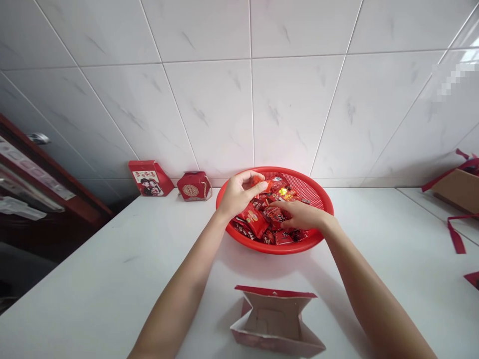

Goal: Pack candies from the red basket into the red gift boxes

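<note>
A round red plastic basket holds many red wrapped candies and stands near the tiled wall. Over its left back part, my left hand grips a small red wrapped candy between thumb and fingers. My right hand is in the basket with its fingers spread, touching the candies on the right side. In front of the basket, close to me, stands a small red cardboard box with its top open and nothing visible inside.
Against the wall at the left stand a red box with a picture and a smaller red box with a cord. At the right edge lie a brown box and a red ribbon.
</note>
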Demonstrator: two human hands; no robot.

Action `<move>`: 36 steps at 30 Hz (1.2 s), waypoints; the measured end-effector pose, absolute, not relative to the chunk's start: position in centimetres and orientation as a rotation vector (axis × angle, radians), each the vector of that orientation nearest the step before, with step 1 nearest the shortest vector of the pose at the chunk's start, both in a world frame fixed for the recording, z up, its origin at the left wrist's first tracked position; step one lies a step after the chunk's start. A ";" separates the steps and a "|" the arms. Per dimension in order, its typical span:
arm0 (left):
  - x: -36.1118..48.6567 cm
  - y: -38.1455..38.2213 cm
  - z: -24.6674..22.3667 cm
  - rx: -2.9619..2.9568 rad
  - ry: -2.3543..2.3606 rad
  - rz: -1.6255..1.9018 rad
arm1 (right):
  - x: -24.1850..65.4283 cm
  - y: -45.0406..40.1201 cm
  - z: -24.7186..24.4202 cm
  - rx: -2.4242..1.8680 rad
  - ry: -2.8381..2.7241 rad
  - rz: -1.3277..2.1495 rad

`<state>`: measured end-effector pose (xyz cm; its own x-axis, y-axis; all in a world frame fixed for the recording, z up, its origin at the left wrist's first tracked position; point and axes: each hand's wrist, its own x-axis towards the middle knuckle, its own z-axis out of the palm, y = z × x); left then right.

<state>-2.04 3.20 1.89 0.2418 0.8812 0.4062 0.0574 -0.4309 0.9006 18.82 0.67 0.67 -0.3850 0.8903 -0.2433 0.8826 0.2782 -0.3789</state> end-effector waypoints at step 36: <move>-2.8 3.4 1.4 1.944 1.063 1.076 | 17.8 0.2 0.7 -1.536 -2.481 0.681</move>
